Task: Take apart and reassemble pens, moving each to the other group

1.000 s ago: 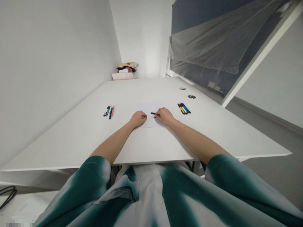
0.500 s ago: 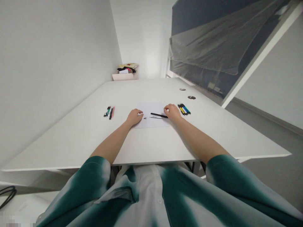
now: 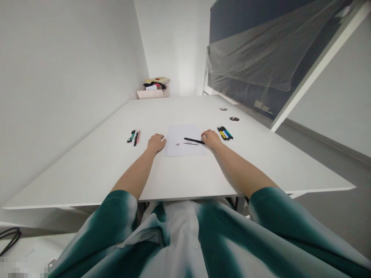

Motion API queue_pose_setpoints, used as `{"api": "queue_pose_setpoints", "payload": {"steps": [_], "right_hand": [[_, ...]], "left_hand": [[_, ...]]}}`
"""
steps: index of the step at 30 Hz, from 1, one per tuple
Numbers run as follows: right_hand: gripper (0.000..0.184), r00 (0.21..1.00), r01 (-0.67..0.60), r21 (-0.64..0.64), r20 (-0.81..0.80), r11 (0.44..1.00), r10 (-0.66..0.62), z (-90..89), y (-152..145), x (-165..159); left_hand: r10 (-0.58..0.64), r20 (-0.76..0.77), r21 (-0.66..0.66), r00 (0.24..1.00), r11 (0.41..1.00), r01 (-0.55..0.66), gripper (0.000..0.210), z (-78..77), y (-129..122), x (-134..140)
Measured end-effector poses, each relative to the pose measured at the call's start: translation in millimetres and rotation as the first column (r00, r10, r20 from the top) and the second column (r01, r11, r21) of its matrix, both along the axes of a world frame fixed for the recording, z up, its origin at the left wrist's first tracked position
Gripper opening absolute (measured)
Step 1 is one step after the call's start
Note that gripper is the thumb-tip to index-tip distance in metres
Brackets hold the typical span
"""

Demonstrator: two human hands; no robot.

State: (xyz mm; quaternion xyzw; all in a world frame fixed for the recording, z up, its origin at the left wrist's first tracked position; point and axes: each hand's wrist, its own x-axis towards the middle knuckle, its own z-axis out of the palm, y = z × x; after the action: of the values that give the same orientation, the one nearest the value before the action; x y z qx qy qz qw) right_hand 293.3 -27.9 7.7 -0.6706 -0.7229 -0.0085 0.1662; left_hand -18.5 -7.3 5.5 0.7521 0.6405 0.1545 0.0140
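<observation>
My left hand [image 3: 156,143] lies on the table just beside the left edge of a sheet of white paper [image 3: 179,133], fingers loosely stretched and holding nothing. Over the paper's right edge rests my right hand [image 3: 212,138], its fingers loosely bent and nothing visible in them. A black pen barrel [image 3: 193,140] lies on the sheet, its right end close to or touching that hand. Below the barrel are a thin dark refill [image 3: 190,144] and a tiny part like a spring [image 3: 189,142]. A small greyish cone-shaped piece [image 3: 177,144] sits farther left on the sheet.
Several pens [image 3: 133,138] lie in a group on the left, and several coloured markers [image 3: 225,133] on the right. Two round metal cable covers [image 3: 234,119] are set into the white table [image 3: 179,177]. A box [image 3: 150,94] with cloth items stands at the far end.
My left hand has moved left, off the paper and onto the table. The small cone-shaped piece stays on the sheet. My right hand has barely moved.
</observation>
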Motion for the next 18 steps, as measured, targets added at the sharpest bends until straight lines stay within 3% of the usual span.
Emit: {"api": "queue_pose_setpoints", "payload": {"steps": [18], "right_hand": [[0.033, 1.0, 0.001, 0.008, -0.017, 1.0, -0.001, -3.2, 3.9, 3.5]], "left_hand": [[0.014, -0.007, -0.001, 1.0, 1.0, -0.014, 0.04, -1.4, 1.9, -1.1]]}}
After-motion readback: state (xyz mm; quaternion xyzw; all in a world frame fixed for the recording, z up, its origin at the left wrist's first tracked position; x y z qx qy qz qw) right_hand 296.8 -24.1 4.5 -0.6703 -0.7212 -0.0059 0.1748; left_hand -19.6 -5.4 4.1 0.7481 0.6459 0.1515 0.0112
